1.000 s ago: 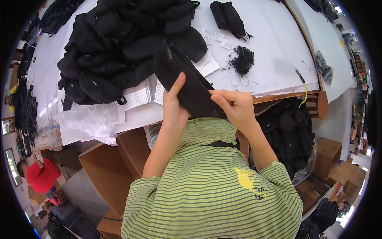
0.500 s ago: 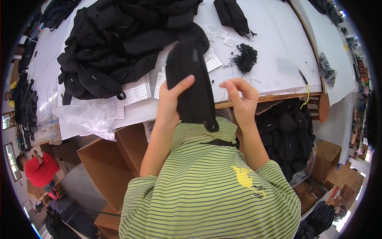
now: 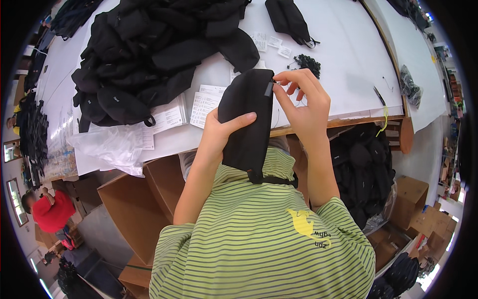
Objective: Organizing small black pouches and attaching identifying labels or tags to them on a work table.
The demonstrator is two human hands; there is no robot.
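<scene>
A soft black zip pouch (image 3: 244, 99) is held above the table's front edge, its long side running up and down. My left hand (image 3: 221, 132) is closed on its left side, thumb lying across the front. At the pouch's upper right edge, thumb and forefinger of my right hand (image 3: 308, 102) are pinched together. What sits between those fingertips is too small to make out. A thin dark strand shows by the right palm. Just beyond this hand lies a tangled bunch of black strings (image 3: 307, 64). A small loop tab hangs at the pouch's lower end.
A big heap of black pouches (image 3: 149, 55) covers the table's left side, beside printed sheets (image 3: 172, 113) and clear plastic (image 3: 112, 149). Another pouch (image 3: 289, 22) lies far right, near dark snips (image 3: 379, 95). Below are cardboard boxes (image 3: 134, 209) and bagged pouches (image 3: 361, 164). A person in red (image 3: 52, 212) stands left.
My right hand has moved up and inward to the pouch's top right edge, where it was apart before. The pouch has come slightly nearer and turned a little.
</scene>
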